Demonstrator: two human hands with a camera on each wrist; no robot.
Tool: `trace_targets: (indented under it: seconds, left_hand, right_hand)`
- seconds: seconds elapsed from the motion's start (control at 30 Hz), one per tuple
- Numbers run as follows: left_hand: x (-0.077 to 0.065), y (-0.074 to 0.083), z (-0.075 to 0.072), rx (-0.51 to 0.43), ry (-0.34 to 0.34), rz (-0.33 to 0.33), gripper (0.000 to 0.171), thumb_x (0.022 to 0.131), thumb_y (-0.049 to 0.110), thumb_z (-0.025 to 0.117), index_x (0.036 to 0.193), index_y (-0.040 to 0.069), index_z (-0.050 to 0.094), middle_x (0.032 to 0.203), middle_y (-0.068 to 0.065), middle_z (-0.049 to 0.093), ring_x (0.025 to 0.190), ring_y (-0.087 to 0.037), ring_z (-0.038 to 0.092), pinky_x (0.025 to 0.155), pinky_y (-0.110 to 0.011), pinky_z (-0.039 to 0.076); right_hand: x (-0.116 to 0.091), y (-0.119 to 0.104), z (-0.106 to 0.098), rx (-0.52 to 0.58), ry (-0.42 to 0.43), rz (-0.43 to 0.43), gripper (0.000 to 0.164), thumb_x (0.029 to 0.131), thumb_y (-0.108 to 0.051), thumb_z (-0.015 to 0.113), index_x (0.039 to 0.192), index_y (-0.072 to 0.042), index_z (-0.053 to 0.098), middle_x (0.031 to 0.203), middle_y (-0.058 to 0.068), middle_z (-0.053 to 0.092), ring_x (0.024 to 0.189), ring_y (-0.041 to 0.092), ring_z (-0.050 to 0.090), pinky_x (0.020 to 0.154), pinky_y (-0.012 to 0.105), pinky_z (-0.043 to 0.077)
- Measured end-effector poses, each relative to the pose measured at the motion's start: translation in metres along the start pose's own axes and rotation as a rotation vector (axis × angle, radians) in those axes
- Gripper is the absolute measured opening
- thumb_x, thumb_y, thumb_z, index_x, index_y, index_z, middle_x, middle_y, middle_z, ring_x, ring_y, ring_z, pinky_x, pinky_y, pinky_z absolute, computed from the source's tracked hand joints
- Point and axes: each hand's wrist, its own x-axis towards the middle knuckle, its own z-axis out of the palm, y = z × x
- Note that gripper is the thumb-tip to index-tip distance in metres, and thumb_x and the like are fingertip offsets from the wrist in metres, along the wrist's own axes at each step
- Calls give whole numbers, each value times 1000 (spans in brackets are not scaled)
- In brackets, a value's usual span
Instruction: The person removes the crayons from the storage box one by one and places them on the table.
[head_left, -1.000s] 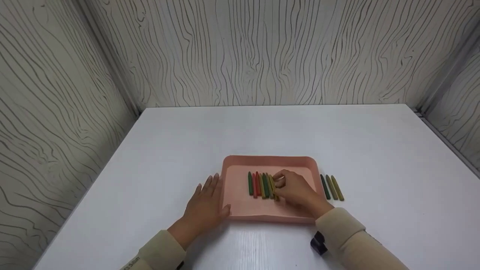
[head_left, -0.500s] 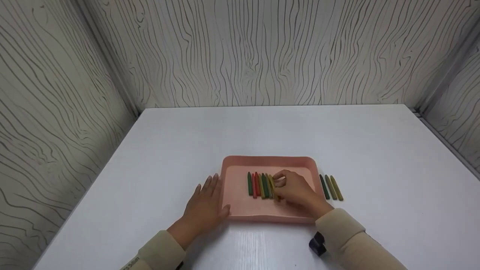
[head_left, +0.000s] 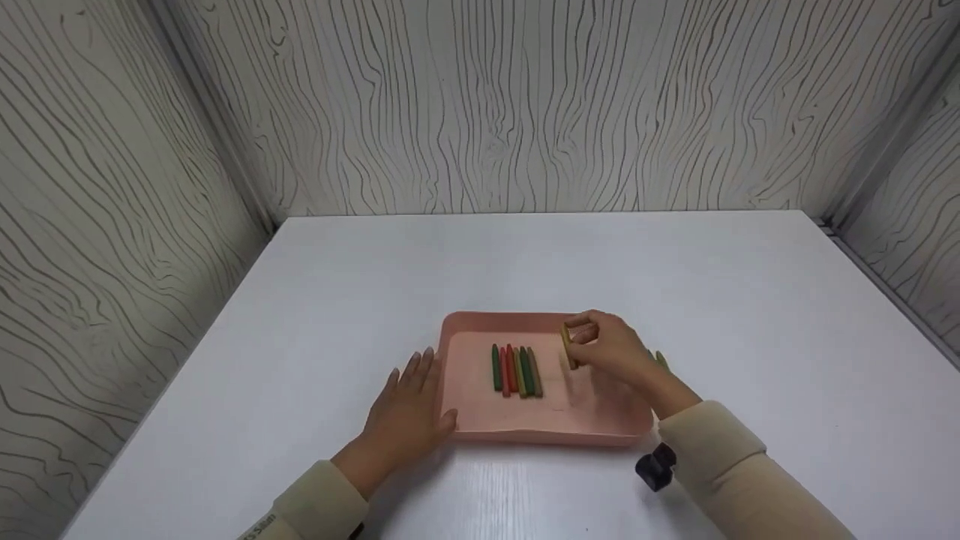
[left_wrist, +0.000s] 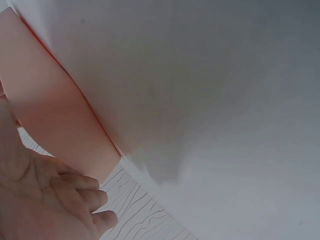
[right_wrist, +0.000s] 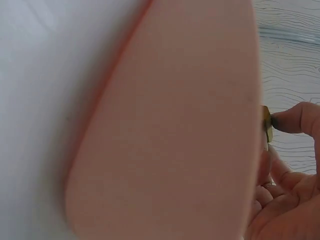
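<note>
A yellowish crayon (head_left: 568,346) is pinched between the thumb and fingers of my right hand (head_left: 611,349), held upright over the right half of the pink tray (head_left: 487,322). In the right wrist view only the end of that crayon (right_wrist: 268,125) shows past the tray wall (right_wrist: 165,120). A row of several crayons (head_left: 516,371), green, red and olive, lies side by side in the tray, left of the right hand. My left hand (head_left: 405,409) rests with straight fingers along the tray's left side, its thumb at the near left corner.
More crayons (head_left: 661,360) lie on the white table (head_left: 375,277) right of the tray, mostly hidden behind the right hand and wrist. A black device (head_left: 656,466) sits at the right sleeve. Wood-patterned walls (head_left: 495,105) stand behind and at both sides.
My right hand has lifted the yellowish crayon from the right end of the row and moved up and to the right with it. My left hand stays at the tray's side.
</note>
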Motion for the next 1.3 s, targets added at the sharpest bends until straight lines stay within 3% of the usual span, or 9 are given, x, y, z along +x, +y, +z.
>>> trace_targets:
  seconds: [0.17, 0.73, 1.13, 1.3]
  left_hand:
    - [0, 0, -1, -6, 3, -4, 76, 92, 41, 52, 147, -5, 27, 152, -19, 26, 140, -35, 22, 110, -52, 20]
    - [-1, -1, -1, -13, 3, 3, 75, 92, 40, 51, 146, -6, 27, 152, -21, 26, 140, -35, 22, 110, -52, 21]
    - [-2, 0, -2, -22, 8, 3, 74, 92, 39, 51, 146, -6, 27, 152, -21, 26, 140, -35, 23, 110, -52, 21]
    - [-3, 1, -3, -16, 12, 5, 74, 92, 38, 53, 146, -6, 28, 152, -21, 27, 139, -35, 24, 109, -52, 22]
  right_hand:
    - [-2, 0, -20, -21, 12, 33, 46, 86, -13, 61, 130, 0, 52, 110, 18, 58, 90, 26, 63, 74, 39, 52]
    - [-20, 31, -78, -98, 51, 70, 51, 90, -18, 59, 134, 4, 46, 107, 15, 62, 86, 22, 64, 72, 35, 51]
    - [-27, 60, -91, -142, 50, 130, 51, 87, -15, 56, 133, 5, 47, 104, 13, 63, 83, 19, 61, 68, 32, 49]
    - [-31, 71, -92, -143, 30, 155, 51, 88, -17, 57, 132, 6, 46, 104, 13, 63, 85, 20, 63, 70, 36, 51]
